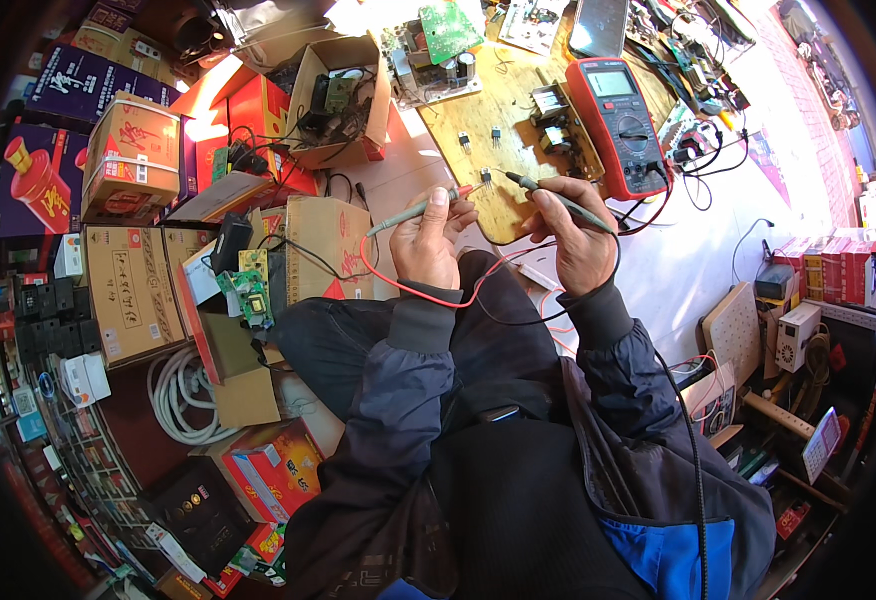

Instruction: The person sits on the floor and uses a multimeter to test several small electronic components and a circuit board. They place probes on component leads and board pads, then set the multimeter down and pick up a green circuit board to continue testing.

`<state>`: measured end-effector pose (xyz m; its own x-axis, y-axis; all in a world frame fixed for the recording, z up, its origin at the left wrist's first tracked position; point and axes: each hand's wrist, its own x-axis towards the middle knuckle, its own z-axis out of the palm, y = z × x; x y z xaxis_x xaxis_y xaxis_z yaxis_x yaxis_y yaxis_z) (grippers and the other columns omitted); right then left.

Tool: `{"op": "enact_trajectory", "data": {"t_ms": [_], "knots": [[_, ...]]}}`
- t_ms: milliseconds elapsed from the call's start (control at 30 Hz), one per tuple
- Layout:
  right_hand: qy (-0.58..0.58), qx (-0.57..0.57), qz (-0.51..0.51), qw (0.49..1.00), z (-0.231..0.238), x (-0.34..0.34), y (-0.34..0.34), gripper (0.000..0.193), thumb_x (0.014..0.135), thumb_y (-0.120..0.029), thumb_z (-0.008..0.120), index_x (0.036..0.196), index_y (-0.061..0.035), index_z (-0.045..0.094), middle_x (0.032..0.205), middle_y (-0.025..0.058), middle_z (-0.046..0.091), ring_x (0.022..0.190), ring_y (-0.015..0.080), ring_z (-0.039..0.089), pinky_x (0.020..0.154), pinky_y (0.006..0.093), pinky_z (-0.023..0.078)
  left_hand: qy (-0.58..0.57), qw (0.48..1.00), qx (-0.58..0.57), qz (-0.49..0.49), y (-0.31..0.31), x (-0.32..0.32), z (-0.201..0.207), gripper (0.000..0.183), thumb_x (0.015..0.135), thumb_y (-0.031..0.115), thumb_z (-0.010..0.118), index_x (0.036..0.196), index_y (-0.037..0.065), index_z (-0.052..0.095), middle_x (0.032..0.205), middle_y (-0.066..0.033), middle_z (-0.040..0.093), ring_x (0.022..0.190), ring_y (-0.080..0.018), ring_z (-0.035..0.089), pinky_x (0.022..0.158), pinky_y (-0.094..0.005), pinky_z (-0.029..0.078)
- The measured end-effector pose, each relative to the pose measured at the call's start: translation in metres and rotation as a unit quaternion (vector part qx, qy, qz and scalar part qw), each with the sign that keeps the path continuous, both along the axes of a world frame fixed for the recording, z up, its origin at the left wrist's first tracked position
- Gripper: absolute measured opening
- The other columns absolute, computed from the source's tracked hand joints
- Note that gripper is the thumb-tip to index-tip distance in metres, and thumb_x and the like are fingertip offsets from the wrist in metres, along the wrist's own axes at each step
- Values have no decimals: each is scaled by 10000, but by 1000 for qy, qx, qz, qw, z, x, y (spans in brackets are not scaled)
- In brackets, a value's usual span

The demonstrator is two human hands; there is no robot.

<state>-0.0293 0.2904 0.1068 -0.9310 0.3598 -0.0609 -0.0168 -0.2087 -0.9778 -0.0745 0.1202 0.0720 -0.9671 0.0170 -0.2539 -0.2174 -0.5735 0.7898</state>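
My left hand [426, 250] is closed on a grey test probe [396, 217] with a red lead, its red tip end pointing right. In my right hand [580, 248], also closed, is a second grey probe [588, 214] with a black lead, pointing left. Both tips are close to a small three-legged transistor [486, 177] on a wooden board [448, 120]; whether they touch it I cannot tell. Two more such transistors, one at the left [465, 142] and one at the right [496, 134], lie farther back. A red multimeter [618, 125] lies right of them, its display too small to read.
Behind the board are a green circuit board [452, 32] and a phone [599, 26]. An open cardboard box [373, 115] of electronic parts stands at the left, above a closed carton [330, 245]. Coiled cable [180, 395] lies lower left. A white boxed unit [796, 335] stands right.
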Motion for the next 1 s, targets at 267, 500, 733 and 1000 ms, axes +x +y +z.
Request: {"op": "enact_trajectory", "data": {"t_ms": [267,500,733,1000], "knots": [[-8,14,13,1000,0,-2,-1,218,1022,-144,705,1168,12,665,842,61,720,700,89,649,625,230,506,2,1000,3,1,0,0,-1,322,1066,228,637,1224,-51,665,1101,-153,725,923,-185,697,855,-345,611],[-5,9,17,1000,0,-2,-1,215,1025,-139,699,1171,15,664,840,72,727,691,87,643,618,233,502,-2,1000,0,1,0,-1,-2,319,1067,224,634,1222,-53,665,1098,-156,725,923,-186,699,853,-344,617],[-15,22,17,1000,-1,-2,-1,222,1027,-154,700,1179,5,665,830,67,729,692,83,639,625,227,501,2,1000,-1,0,0,-1,-2,319,1066,223,636,1221,-54,666,1096,-157,726,915,-185,704,852,-341,618],[0,25,14,1000,-1,0,0,204,1030,-142,688,1158,15,663,836,69,729,708,94,651,650,230,518,6,1000,0,0,0,-1,-2,322,1064,224,639,1224,-55,665,1101,-150,725,926,-185,702,859,-340,614]]}}
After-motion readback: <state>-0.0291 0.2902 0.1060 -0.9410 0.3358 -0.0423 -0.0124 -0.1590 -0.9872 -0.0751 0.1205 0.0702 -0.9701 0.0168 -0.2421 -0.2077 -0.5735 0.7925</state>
